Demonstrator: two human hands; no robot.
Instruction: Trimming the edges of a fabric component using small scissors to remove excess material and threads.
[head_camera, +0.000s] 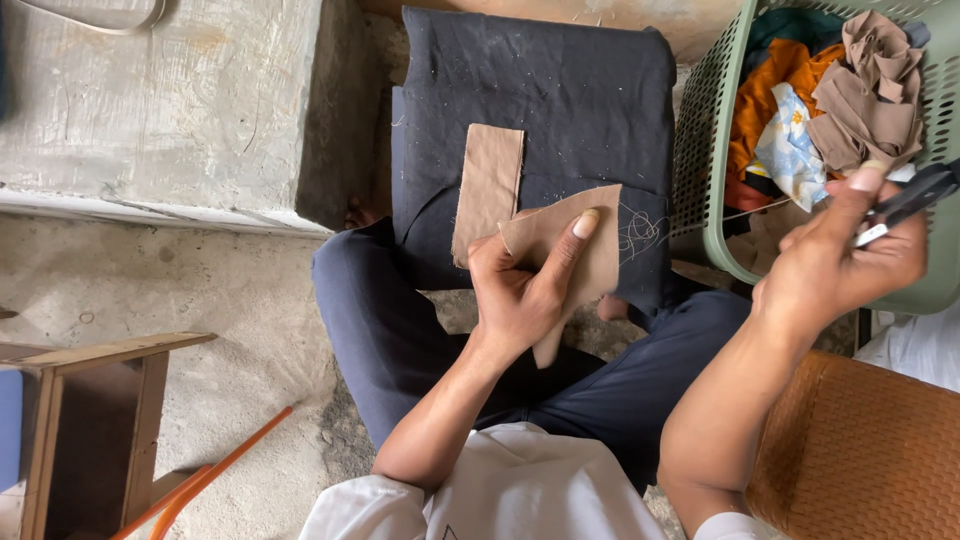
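My left hand (525, 290) pinches a tan fabric piece (600, 262) with loose threads hanging off its right edge, held over my lap. My right hand (840, 262) is raised to the right and grips black-handled scissors (910, 200) in front of the green basket. A second, rectangular tan fabric strip (487, 190) lies flat on a folded dark cloth (560, 90) in front of my knees. A thin thread runs from the held piece toward my right hand.
A green plastic laundry basket (705, 150) at the right holds orange, floral and brown cloth scraps (865, 90). A concrete step (170, 110) is at upper left. A wooden stool (90, 420) and orange rod (215, 470) stand at lower left, a woven brown seat (860, 450) at lower right.
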